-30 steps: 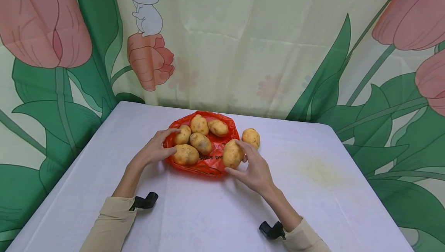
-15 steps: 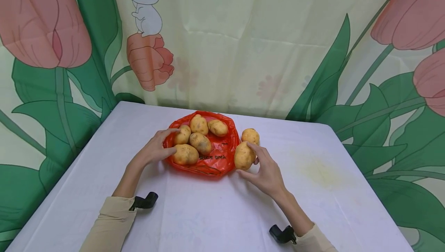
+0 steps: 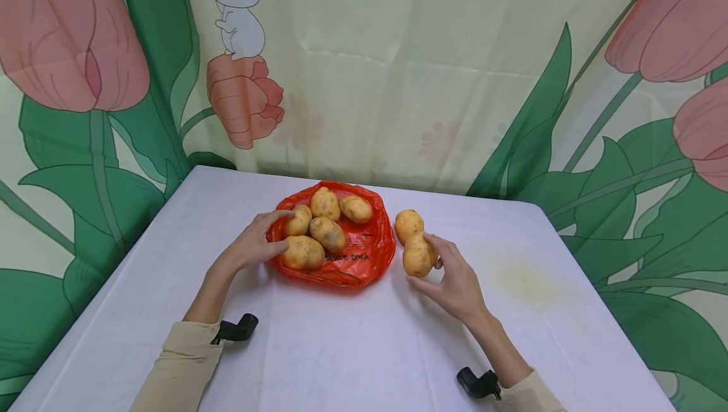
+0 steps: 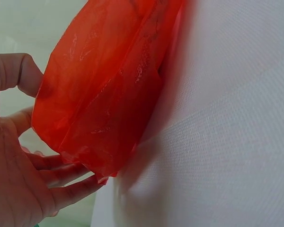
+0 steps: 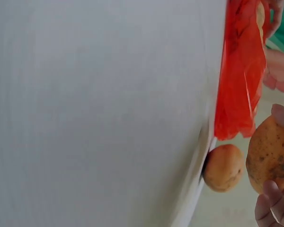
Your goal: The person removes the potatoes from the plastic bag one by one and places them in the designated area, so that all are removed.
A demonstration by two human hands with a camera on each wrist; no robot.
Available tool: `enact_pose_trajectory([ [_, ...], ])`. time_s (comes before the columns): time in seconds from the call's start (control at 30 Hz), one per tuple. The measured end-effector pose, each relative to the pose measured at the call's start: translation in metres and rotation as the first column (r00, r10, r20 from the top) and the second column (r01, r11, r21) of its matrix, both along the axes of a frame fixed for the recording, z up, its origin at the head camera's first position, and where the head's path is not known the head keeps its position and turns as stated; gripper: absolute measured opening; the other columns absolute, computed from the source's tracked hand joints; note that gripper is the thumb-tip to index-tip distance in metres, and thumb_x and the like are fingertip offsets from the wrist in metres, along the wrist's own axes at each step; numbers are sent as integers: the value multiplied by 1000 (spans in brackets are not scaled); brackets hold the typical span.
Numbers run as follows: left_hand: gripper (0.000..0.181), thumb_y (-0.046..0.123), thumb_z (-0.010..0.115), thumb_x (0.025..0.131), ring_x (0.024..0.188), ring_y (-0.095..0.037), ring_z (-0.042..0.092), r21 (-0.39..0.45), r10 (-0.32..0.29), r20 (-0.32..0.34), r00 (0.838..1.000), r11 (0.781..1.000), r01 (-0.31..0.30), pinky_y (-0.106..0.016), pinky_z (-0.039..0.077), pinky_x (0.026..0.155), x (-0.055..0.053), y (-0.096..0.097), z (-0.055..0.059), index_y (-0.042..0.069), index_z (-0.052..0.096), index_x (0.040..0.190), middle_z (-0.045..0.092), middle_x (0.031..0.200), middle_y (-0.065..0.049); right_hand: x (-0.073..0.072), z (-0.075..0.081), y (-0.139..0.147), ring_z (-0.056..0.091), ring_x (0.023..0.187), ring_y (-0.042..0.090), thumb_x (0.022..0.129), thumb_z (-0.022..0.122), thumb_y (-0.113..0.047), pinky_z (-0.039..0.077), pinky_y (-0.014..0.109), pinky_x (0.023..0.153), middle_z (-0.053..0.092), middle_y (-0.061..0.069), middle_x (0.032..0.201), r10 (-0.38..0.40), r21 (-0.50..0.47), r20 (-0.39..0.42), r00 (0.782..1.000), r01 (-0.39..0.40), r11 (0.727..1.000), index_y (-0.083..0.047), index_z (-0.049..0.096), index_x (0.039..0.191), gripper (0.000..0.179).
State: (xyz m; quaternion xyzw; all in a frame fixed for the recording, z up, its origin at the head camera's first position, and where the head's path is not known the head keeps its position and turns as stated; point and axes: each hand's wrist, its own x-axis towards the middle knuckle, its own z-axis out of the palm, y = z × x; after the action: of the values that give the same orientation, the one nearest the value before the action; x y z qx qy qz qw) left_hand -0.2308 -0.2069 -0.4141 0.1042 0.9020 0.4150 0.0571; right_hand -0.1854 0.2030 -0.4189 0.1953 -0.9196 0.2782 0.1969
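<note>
My right hand [image 3: 457,289] holds a potato [image 3: 419,256] between thumb and fingers, to the right of the red plastic bag [image 3: 364,273]. In the right wrist view the held potato [image 5: 270,153] shows dark spots. Just behind it in the head view is another potato [image 3: 408,225], outside the bag; whether the two touch I cannot tell. My left hand [image 3: 250,244] rests at the bag's left rim, fingers spread and reaching over the edge near the potatoes. In the left wrist view the red film [image 4: 104,94] partly hides its fingertips.
Several potatoes [image 3: 328,235] lie in the opened bag, mostly on its left and back. The white-covered table [image 3: 318,349] stands before a printed curtain [image 3: 398,83]. A black camera [image 3: 478,383] sits on the right wrist, another [image 3: 239,328] on the left.
My right hand has carried its potato from over the bag's right side to the right, out past the rim. My left hand has stayed in place.
</note>
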Motion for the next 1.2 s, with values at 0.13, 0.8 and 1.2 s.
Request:
enact_pose_trajectory([
  [0.13,69,19,63,89,144,-47,27,-9,1,11,1000,1000,-1,-73,28,112,-1,1,1,15,40,155,29,156,-27,-4,0,10,58,85,26,69,95,-24,50,30,66,60,12,129,-10,16,-16,1000,10,1000,-10,53,144,87],
  [0.8,69,18,63,89,144,-47,27,-6,-4,7,1000,1000,4,-73,28,112,-2,-1,2,15,40,155,29,156,-27,-37,0,43,62,92,28,76,91,-24,56,41,74,56,19,137,-69,172,62,996,58,983,-9,46,148,87],
  [1.2,68,18,64,90,143,-48,30,1,-2,11,1000,1000,2,-73,27,113,-1,0,-1,14,41,154,30,154,-28,-60,0,46,50,134,43,79,89,-25,47,64,101,47,22,149,-142,252,202,969,89,964,-8,42,151,88],
])
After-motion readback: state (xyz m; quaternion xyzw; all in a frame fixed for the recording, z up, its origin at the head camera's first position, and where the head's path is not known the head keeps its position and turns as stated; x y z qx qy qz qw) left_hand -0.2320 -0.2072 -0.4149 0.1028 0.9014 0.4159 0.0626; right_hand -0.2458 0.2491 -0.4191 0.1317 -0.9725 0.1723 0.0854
